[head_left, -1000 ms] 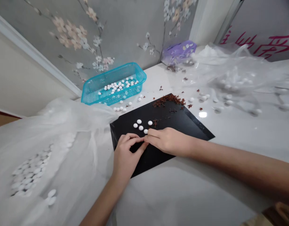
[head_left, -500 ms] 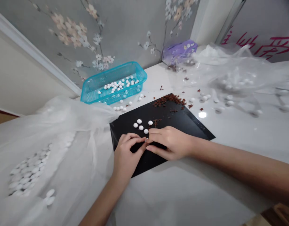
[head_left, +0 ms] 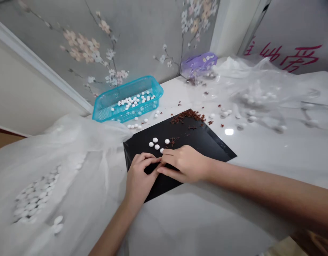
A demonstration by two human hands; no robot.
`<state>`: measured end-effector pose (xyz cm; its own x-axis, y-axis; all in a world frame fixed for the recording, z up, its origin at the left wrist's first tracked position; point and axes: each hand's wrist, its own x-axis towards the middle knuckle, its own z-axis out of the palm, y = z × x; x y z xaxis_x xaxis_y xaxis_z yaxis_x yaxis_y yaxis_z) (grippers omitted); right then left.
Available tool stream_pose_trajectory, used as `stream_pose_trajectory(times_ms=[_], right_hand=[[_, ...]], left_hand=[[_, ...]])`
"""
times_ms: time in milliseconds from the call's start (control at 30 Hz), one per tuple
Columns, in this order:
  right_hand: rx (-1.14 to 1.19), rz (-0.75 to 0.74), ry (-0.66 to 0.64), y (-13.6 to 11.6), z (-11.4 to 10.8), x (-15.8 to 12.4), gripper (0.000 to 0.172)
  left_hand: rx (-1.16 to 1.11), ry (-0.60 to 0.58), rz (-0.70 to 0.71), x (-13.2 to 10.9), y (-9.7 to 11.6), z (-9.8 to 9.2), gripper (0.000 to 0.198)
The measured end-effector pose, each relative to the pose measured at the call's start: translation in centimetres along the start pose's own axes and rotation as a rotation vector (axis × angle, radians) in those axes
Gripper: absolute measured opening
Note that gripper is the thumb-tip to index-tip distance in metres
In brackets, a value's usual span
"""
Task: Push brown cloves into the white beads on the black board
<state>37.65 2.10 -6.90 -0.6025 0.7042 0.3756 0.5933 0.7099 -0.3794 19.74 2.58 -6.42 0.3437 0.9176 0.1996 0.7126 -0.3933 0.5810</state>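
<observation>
In the middle of the frame, a smooth black sheet (head_left: 142, 142) lies corner-on across a glossy white desk (head_left: 206, 217). Five small white tablets (head_left: 155, 140), round and domed, sit in a loose group on its upper left part, the lowest one just beside the right hand (head_left: 184, 164). Dark reddish-brown crumbs (head_left: 187, 115), dry and jagged, are heaped along the sheet's top edge, with a few more scattered on the black surface and the desk.

The left hand (head_left: 139, 174) rests on the sheet's lower corner, its fingers (head_left: 145, 158) curled inward. The right hand comes in from the right, and its fingers (head_left: 169, 153) are bent toward the left hand's fingertips, nearly meeting them. Both sets of fingers are partly closed; whether they pinch anything small between them cannot be told.

At upper left of the desk stands a blue plastic basket (head_left: 102, 114), a ribbed, see-through mesh tray with many tablets inside and a few lying outside it. Crumpled clear plastic bags (head_left: 73, 142) spill over the lower left, their thin film wrapping more tablets, and another bag (head_left: 268, 83) sprawls at upper right. A purple packet (head_left: 198, 64) sits against the blossom-patterned wall (head_left: 142, 35).
</observation>
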Motion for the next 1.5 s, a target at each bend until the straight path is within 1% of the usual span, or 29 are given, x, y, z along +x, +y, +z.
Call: stream_pose_trajectory(times_ms=[133, 233, 300, 333, 400, 500, 533, 600, 700, 900, 1000, 1133, 1333, 1433, 1500], right_hand=[[0.041, -0.002, 0.072, 0.3, 0.0, -0.3, 0.030], [0.104, 0.054, 0.128, 0.5, -0.1, -0.3, 0.030], [0.172, 0.098, 0.154, 0.7, -0.1, -0.1, 0.023], [0.205, 0.122, 0.162, 0.8, -0.1, 0.0, 0.019], [0.259, 0.164, 0.161, 1.2, -0.1, 0.1, 0.012], [0.300, 0.190, 0.143, 1.5, 0.1, 0.2, 0.008], [0.307, 0.190, 0.141, 1.5, 0.1, 0.2, 0.008], [0.318, 0.186, 0.141, 1.5, 0.1, 0.2, 0.009], [0.341, 0.197, 0.164, 1.4, -0.1, 0.2, 0.007], [0.383, 0.272, 0.262, 2.1, -0.5, 0.5, 0.005], [0.411, 0.310, 0.277, 2.3, -0.5, 0.5, 0.005], [0.421, 0.313, 0.281, 2.2, -0.6, 0.5, 0.004], [0.440, 0.309, 0.296, 2.3, -0.5, 0.4, 0.006], [0.442, 0.304, 0.317, 2.4, -0.4, 0.4, 0.006], [0.444, 0.304, 0.331, 2.4, -0.4, 0.4, 0.006]], left_hand=[[0.060, -0.022, -0.017, 0.3, 0.2, -0.6, 0.012], [0.065, -0.043, 0.011, 0.7, 0.3, -1.4, 0.017], [0.030, -0.044, 0.033, 1.4, 0.3, -1.9, 0.019], [0.011, -0.035, 0.026, 1.9, 0.2, -2.2, 0.019], [-0.026, 0.018, -0.035, 3.2, -0.1, -2.6, 0.019], [-0.054, 0.127, -0.130, 5.8, -1.0, -3.0, 0.023], [-0.015, 0.144, -0.135, 6.7, -1.4, -3.0, 0.024], [0.155, 0.139, -0.102, 8.2, -2.0, -2.8, 0.026], [0.385, 0.119, -0.048, 9.6, -2.5, -2.1, 0.028], [0.530, 0.119, -0.062, 10.4, -2.8, -1.1, 0.027], [0.589, 0.111, -0.077, 10.9, -2.8, -0.9, 0.028], [0.650, 0.107, -0.111, 11.8, -2.9, -0.5, 0.028], [0.680, 0.136, -0.148, 12.3, -2.6, 0.3, 0.025], [0.674, 0.141, -0.127, 12.1, -2.5, 0.3, 0.023], [0.670, 0.138, -0.102, 11.8, -2.4, 0.0, 0.021]])
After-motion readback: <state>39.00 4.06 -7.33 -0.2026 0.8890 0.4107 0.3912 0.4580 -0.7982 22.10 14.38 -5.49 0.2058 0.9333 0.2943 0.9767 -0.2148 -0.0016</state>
